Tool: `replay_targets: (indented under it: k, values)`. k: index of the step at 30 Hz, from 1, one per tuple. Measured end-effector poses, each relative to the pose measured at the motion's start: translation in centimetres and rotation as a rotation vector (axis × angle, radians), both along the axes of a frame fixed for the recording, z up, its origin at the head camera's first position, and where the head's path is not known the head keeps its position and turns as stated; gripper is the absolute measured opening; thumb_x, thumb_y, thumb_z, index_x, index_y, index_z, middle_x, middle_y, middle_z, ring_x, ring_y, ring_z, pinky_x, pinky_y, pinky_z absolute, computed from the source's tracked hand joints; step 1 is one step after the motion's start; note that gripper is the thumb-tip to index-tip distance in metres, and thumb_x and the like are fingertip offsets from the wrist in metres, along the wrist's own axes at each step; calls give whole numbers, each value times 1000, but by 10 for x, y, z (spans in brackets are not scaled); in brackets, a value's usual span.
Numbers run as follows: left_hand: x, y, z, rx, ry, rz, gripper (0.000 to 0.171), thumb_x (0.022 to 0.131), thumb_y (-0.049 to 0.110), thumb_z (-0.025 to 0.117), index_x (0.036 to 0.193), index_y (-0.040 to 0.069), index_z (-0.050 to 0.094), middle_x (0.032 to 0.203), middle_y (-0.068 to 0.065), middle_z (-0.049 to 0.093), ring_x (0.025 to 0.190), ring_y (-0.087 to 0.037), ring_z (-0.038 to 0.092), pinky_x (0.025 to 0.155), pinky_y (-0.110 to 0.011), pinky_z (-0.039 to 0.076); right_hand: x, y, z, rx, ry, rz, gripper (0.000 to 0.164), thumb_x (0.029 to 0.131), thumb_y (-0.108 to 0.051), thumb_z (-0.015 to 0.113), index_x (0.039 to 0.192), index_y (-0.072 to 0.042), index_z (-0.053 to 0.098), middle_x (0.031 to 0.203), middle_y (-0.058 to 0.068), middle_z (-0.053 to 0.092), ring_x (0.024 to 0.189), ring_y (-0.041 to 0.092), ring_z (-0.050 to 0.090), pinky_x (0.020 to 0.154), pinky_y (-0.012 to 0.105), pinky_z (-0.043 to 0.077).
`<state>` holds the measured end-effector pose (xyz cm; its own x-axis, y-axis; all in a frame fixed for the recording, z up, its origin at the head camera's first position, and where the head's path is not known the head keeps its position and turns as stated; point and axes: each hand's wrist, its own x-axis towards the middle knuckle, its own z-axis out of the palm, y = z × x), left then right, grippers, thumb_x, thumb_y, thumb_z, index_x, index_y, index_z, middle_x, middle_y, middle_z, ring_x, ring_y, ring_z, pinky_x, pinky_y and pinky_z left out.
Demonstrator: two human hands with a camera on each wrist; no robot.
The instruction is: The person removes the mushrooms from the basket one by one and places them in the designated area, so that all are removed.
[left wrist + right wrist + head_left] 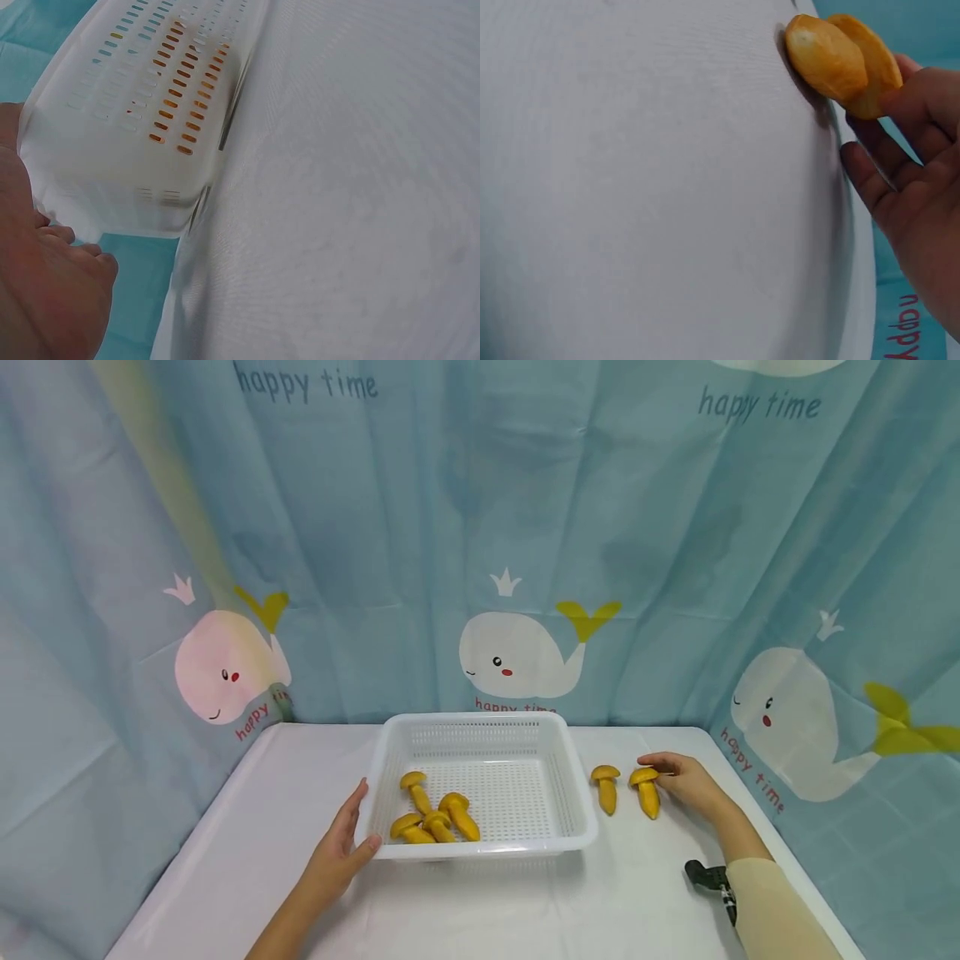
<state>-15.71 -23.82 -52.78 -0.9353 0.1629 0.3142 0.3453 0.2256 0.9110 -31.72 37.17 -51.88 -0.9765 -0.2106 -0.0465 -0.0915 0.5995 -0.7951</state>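
A white plastic basket [517,843] with slotted walls stands on the table. Several yellow mushrooms [460,817] lie at its front left. My left hand [337,852] holds the basket's left front corner, thumb at the front rim and fingers along the left side. In the left wrist view, this hand [56,277] is beside the basket wall [105,165]. To the basket's right, my right hand [690,785] pinches a yellow mushroom [647,793] by its cap, stem toward me. The right wrist view shows the thumb at the edge of that mushroom [829,60]. Another mushroom [606,789] lies between it and the basket.
A black object with a strap [707,877] is by the right forearm. White cloth covers the table [480,918]. A blue curtain [420,527] printed with whales hangs behind it and along both sides.
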Motion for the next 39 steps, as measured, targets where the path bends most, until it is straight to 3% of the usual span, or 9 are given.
replay_targets:
  k: [3, 9, 13, 17, 25, 28, 31, 33, 39]
  values:
    - [0, 3, -1, 16, -8, -8, 84, 97, -3, 63, 165, 8, 15, 172, -17, 3, 148, 14, 7, 112, -2, 17, 5, 6, 3, 33, 11, -12, 38, 101, -3, 55, 138, -6, 62, 140, 18, 62, 128, 39, 53, 107, 57, 48]
    - [1, 2, 2, -16, -55, 20, 84, 99, 5, 65, 166, 15, 14, 173, -13, 3, 156, -5, 2, 109, 0, 18, 15, 12, 18, 63, 79, 16, 38, 101, -8, 60, 139, -3, 61, 139, 20, 62, 128, 41, 55, 102, 52, 53]
    - [-1, 1, 5, -23, -78, 29, 85, 100, 7, 65, 166, 18, 13, 173, -11, 2, 153, 4, 3, 107, 0, 20, 20, 9, 41, 49, 122, 16, 36, 102, -12, 62, 137, -5, 63, 140, 22, 60, 127, 41, 56, 96, 36, 55]
    - [-5, 3, 5, -43, -82, 33, 86, 100, 10, 66, 166, 20, 13, 173, -9, 3, 158, -13, 1, 108, 1, 18, 24, 7, 67, 45, 184, 13, 36, 103, -19, 63, 137, -9, 64, 140, 20, 60, 122, 39, 58, 89, 21, 54]
    - [1, 3, 1, -110, -81, 77, 85, 100, 14, 67, 166, 21, 14, 173, -10, 5, 156, -34, 4, 107, 2, 16, 32, -29, 114, 79, 249, 53, 38, 104, -23, 63, 141, -14, 62, 140, 12, 62, 112, 28, 63, 93, 40, 54]
    - [3, 3, 0, -106, -76, 75, 85, 100, 13, 66, 166, 21, 14, 173, -11, 6, 157, -13, 4, 107, 2, 15, 29, -45, 127, 78, 299, 87, 37, 103, -25, 63, 139, -16, 63, 139, 9, 63, 109, 25, 63, 91, 36, 54]
    - [3, 3, 0, -98, -64, 68, 84, 100, 12, 66, 166, 20, 14, 173, -11, 6, 148, 12, 5, 108, 2, 15, 28, -62, 141, 64, 321, 121, 37, 103, -26, 63, 139, -17, 64, 141, 10, 62, 113, 27, 61, 92, 42, 54]
    - [3, 3, 0, -98, -65, 67, 84, 100, 12, 66, 166, 20, 14, 173, -12, 6, 143, 20, 6, 108, 3, 15, 27, -74, 149, 49, 321, 134, 36, 103, -28, 64, 138, -21, 64, 143, 9, 61, 116, 28, 60, 95, 47, 53]
    - [2, 2, 2, -81, -89, 59, 84, 101, 12, 65, 166, 22, 13, 173, -11, 3, 153, 2, 2, 107, 3, 15, 16, -118, 166, -30, 350, 185, 36, 102, -26, 66, 137, -19, 66, 141, 7, 62, 119, 27, 59, 97, 52, 52]
